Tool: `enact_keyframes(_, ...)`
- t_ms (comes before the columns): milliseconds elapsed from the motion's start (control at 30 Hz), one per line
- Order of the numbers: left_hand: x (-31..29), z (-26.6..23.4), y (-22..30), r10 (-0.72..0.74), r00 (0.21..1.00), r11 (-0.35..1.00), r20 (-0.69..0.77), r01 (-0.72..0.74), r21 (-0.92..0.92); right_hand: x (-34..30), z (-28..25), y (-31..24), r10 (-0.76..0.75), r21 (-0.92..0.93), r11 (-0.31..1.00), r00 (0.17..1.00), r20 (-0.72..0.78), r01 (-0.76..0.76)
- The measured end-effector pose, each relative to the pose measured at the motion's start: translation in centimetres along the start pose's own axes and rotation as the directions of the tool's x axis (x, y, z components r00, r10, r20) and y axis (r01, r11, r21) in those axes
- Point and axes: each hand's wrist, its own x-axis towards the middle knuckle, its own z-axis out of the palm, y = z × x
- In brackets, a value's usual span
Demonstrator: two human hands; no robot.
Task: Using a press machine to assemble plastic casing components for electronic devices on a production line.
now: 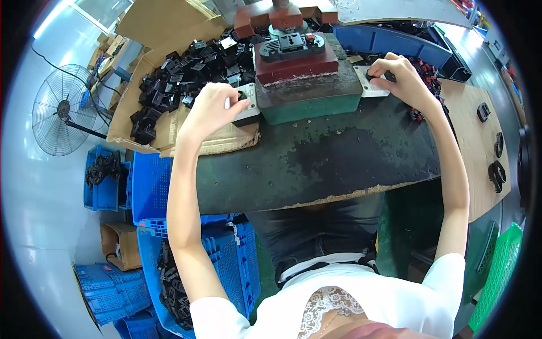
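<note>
My left hand (pixel 213 108) is closed over a white-topped control box (pixel 252 97), its fingertips on a small black button (pixel 241 94). On the other side, my right hand (pixel 398 82) curls over a matching control box (pixel 364 74), thumb and fingers around a black button (pixel 389 76). Between them stands a green press base (pixel 310 108) with a dark red fixture block (pixel 297 69) on top. A black plastic part (pixel 291 46) with a small red piece lies on that block, apart from both hands. Just behind and above it hangs the red-brown press head (pixel 282 20).
A cardboard box (pixel 127 121) of black plastic parts stands left of the press. Red and black pieces (pixel 427 79) lie at the right, beside a blue bin (pixel 389 44). Several black parts rest on a cardboard sheet (pixel 471 186). Blue crates (pixel 226 254) stand below the worn table edge (pixel 339 196).
</note>
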Motion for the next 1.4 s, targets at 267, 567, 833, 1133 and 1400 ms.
enact_keyframes(267, -0.1, 0.6, -0.8, 0.087, 0.995, 0.995, -0.051, -0.084, 0.056, -0.1, -0.2, 0.4, -0.074, -0.049, 0.996, 0.997, -0.025, 0.072)
enact_keyframes(567, 1.5, 0.3, 0.0, -0.104, 0.989, 0.972, -0.107, 0.078, -0.22, 0.0, 0.6, 1.3, -0.132, -0.197, 0.973, 0.99, -0.046, 0.12)
enact_keyframes(833, 7.6, 3.1, -1.1, -0.024, 0.981, 0.922, -0.194, -0.054, -0.385, 0.3, 0.5, 1.5, -0.121, -0.14, 0.983, 0.993, 0.009, 0.122)
enact_keyframes(1133, 8.2, 3.5, 0.8, -0.041, 0.907, 0.838, -0.418, -0.196, -0.508, -0.1, 0.3, 1.1, -0.086, -0.008, 0.996, 0.996, -0.038, 0.086)
enact_keyframes(1400, 1.6, 2.7, 5.0, 0.137, 0.797, 0.902, -0.588, -0.345, -0.258, 0.4, 0.0, -0.2, -0.029, 0.038, 0.999, 0.999, -0.024, 0.03)
